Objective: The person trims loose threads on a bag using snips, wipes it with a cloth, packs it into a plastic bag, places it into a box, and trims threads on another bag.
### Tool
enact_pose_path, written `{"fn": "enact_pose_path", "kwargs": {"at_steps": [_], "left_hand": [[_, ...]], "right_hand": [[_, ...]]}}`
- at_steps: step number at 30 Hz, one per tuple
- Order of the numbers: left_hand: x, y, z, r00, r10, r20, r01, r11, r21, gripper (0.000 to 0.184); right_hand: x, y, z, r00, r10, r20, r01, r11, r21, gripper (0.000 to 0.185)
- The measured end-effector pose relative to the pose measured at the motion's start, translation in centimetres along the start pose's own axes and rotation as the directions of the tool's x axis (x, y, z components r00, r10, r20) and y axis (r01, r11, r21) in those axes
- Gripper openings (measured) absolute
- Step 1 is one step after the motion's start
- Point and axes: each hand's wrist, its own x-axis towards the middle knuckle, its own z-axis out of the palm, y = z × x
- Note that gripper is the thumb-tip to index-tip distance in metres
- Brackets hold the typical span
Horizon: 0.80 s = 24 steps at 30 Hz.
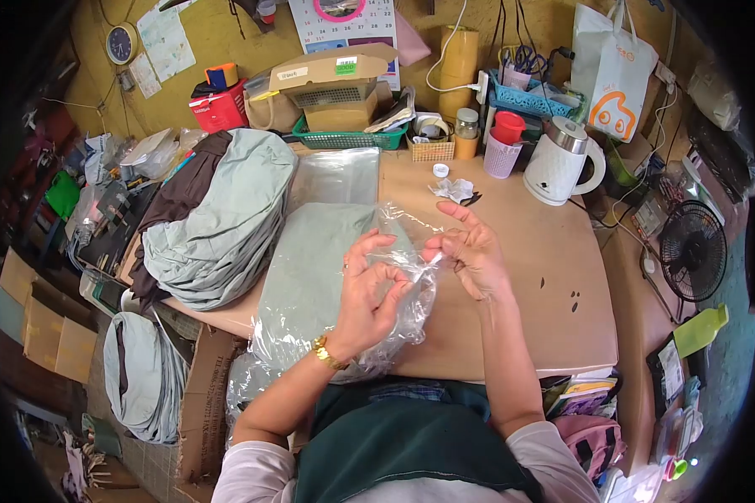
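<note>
On the table in front of me lies a clear plastic bag (411,314) with folded pale grey-green cloth (315,251) inside. My left hand (367,293), with a gold watch at its wrist, pinches the crumpled edge of the bag between thumb and forefinger. My right hand (471,256) is closed at thumb and forefinger, its other fingers bent loosely upward. Between the two pinches a small white strip (429,267) shows against the plastic, reaching the right fingertips. Whether it is tape or a label, I cannot tell.
A stack of grey-green cloth pieces (226,222) sits at the left. Flat clear bags (335,174) lie behind the filled one. A white kettle (559,163), a pink cup (502,157) and crumpled paper (454,189) are at the back right. A black fan (693,250) stands far right.
</note>
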Motion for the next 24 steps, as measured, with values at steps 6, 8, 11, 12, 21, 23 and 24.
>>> {"fn": "enact_pose_path", "kwargs": {"at_steps": [6, 8, 11, 12, 21, 23, 24], "left_hand": [[-0.7, 0.0, -2.8, 0.931, -0.300, 0.206, 0.364, 0.769, -0.525, 0.012], [-0.3, 0.0, -3.9, 0.912, -0.346, 0.219, 0.409, 0.737, -0.538, 0.013], [1.0, 1.7, -5.3, 0.913, -0.333, 0.236, 0.376, 0.911, -0.171, 0.015], [1.3, 2.7, -5.3, 0.905, -0.336, 0.260, 0.382, 0.912, -0.151, 0.013], [-2.3, 1.7, 1.9, 0.968, -0.247, 0.045, 0.251, 0.956, -0.152, 0.045], [-3.5, 0.7, 2.6, 0.928, -0.370, 0.042, 0.363, 0.876, -0.317, 0.038], [-3.9, 0.4, 2.8, 0.874, -0.482, 0.060, 0.450, 0.759, -0.470, 0.032]], "right_hand": [[0.1, 2.6, -2.2, 0.993, -0.104, 0.046, 0.085, 0.946, 0.313, 0.046], [-0.3, 2.3, -1.1, 0.989, -0.146, 0.027, 0.132, 0.947, 0.294, 0.044], [-1.9, 0.7, 1.9, 0.953, -0.266, 0.147, 0.290, 0.940, -0.181, 0.028], [-2.7, 0.4, 3.3, 0.909, -0.326, 0.261, 0.411, 0.804, -0.429, 0.020], [-2.6, 4.7, 3.8, 0.970, -0.241, -0.012, 0.239, 0.967, -0.091, 0.007], [-3.0, 4.7, 3.0, 0.982, -0.142, -0.125, 0.165, 0.966, 0.200, 0.007], [-3.0, 5.0, 2.8, 0.982, -0.143, -0.127, 0.166, 0.966, 0.200, 0.007]]}}
